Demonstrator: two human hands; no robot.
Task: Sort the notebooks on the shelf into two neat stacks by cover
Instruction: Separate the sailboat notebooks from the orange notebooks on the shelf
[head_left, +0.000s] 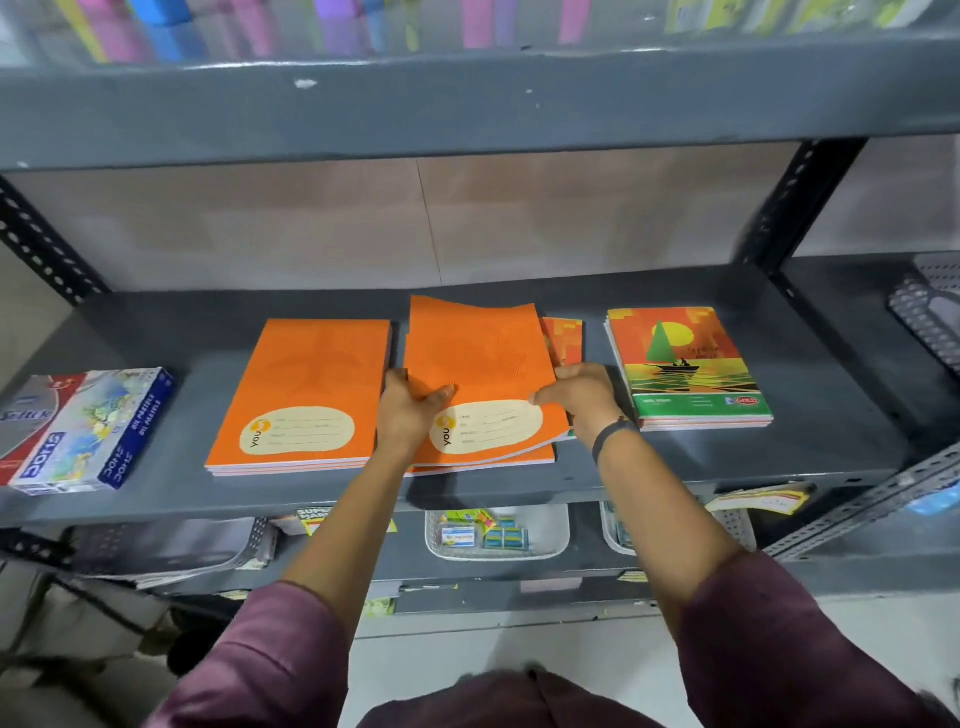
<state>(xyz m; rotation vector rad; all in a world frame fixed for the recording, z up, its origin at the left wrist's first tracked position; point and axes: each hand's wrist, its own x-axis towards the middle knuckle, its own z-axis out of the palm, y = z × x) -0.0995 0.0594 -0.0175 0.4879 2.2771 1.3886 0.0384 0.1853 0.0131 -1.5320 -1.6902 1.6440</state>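
Observation:
On the grey shelf lie three piles of notebooks. A stack of plain orange notebooks sits at the left. At the right is a stack with a sailboat-and-sunset cover. Between them is a mixed pile: its top orange notebook is lifted and curved. My left hand grips that notebook's left edge and my right hand holds its right edge. A sailboat-cover notebook peeks out beneath at the far right of this pile. More orange notebooks lie under the lifted one.
Two boxes of art supplies lie at the shelf's left end. A grey perforated tray stands at the far right. White baskets with small packs sit on the lower shelf. An upper shelf hangs overhead.

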